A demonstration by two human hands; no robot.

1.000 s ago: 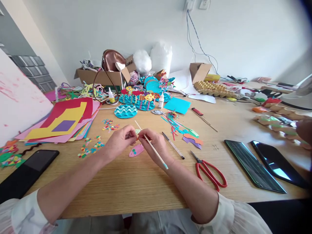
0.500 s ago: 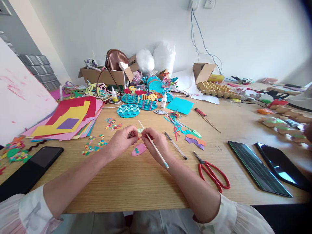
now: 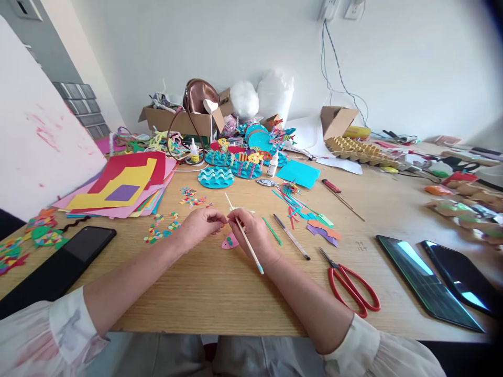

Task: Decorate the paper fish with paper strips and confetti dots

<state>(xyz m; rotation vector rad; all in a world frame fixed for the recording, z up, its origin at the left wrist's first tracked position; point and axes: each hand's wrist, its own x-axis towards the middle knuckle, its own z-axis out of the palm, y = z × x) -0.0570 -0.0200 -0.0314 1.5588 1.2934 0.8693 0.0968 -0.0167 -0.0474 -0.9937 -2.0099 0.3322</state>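
My right hand (image 3: 253, 235) is closed around a thin white stick (image 3: 248, 242) with a pale blue tip pointing back toward my wrist. Close beside it, my left hand (image 3: 204, 224) pinches with thumb and forefinger; anything between those fingertips is too small or hidden to name. Partly covered by the right hand, a pink paper fish (image 3: 229, 241) lies on the table just below the fingertips. A green strip (image 3: 272, 231) and a pen (image 3: 291, 237) lie to the right of that hand. Small coloured paper dots (image 3: 160, 229) are scattered left of my left hand.
Red-handled scissors (image 3: 349, 283) and two dark phone-like slabs lie at right. A black phone (image 3: 88, 243) and stacked coloured sheets (image 3: 88, 201) are at left. Blue wavy pieces (image 3: 216, 178), a glue bottle (image 3: 272, 164) and a cardboard box (image 3: 165, 119) stand farther back.
The view has turned slightly left, so the table's things appear shifted right. Both hands stay close together with the stick in the right. The green strip beside the right hand now shows.
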